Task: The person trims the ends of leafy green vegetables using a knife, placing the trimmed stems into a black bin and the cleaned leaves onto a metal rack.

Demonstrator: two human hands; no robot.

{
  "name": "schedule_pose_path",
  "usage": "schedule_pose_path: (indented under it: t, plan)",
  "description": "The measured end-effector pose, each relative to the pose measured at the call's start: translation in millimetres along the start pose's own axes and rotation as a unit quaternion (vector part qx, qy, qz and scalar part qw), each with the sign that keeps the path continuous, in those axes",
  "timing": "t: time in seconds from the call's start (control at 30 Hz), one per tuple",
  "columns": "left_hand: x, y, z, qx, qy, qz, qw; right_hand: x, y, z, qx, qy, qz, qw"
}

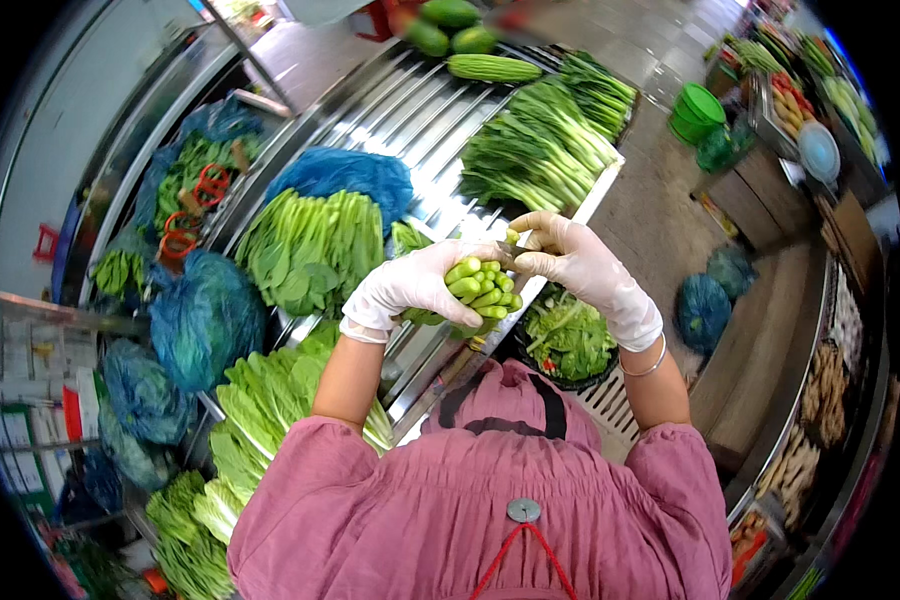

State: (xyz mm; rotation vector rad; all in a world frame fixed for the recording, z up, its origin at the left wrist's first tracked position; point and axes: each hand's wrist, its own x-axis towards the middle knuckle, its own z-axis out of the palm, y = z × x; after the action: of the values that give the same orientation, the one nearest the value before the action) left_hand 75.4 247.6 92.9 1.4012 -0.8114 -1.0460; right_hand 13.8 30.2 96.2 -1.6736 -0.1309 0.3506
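Observation:
In a white glove, my left hand (pixel 420 289) grips a bunch of green leafy-vegetable stems (pixel 484 288), cut ends facing me. My right hand (pixel 589 266), gloved too, pinches what looks like a small knife (pixel 511 253), its dark blade close against the stem ends; the handle is hidden by the fingers. A short pale-green stem piece (pixel 511 236) shows by the right fingertips. Below the hands, a dark basket holds leafy trimmings (pixel 570 334). Left of the bunch lies a row of leafy greens (pixel 319 247), on the ribbed metal stall counter (pixel 427 127).
Long-stemmed greens (pixel 536 150) lie at the counter's right edge, a bitter gourd (pixel 495 68) behind them. A blue plastic bag (pixel 349 176) and lettuce-like greens (pixel 270 405) sit to the left. Across the aisle stand a green bucket (pixel 696 112) and a wooden box (pixel 757 199).

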Motion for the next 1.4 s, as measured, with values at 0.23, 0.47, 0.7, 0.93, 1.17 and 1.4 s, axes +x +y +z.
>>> schedule_pose_path:
  t: [0.23, 0.47, 0.7, 0.93, 1.17, 1.4]
  plan:
    - [59, 10, 48, -0.011, -0.144, -0.081, 0.986, -75, 15, -31, 0.015, 0.101, 0.048, 0.994]
    - [101, 15, 87, 0.176, -0.238, 0.039, 0.954, -147, 51, -55, 0.208, 0.208, 0.052, 0.954]
    - [128, -10, 87, -0.184, -0.183, 0.063, 0.964, -195, 151, -80, 0.225, 0.351, 0.177, 0.892]
    - [137, -36, 95, -0.324, -0.112, 0.068, 0.937, -181, 157, -90, 0.11, 0.362, 0.308, 0.873]
    - [144, -46, 104, -0.442, -0.04, 0.047, 0.895, -124, 80, -70, 0.265, 0.259, 0.062, 0.927]
    - [123, -67, 73, -0.565, 0.02, 0.062, 0.822, -109, 67, -73, 0.394, 0.197, 0.038, 0.897]
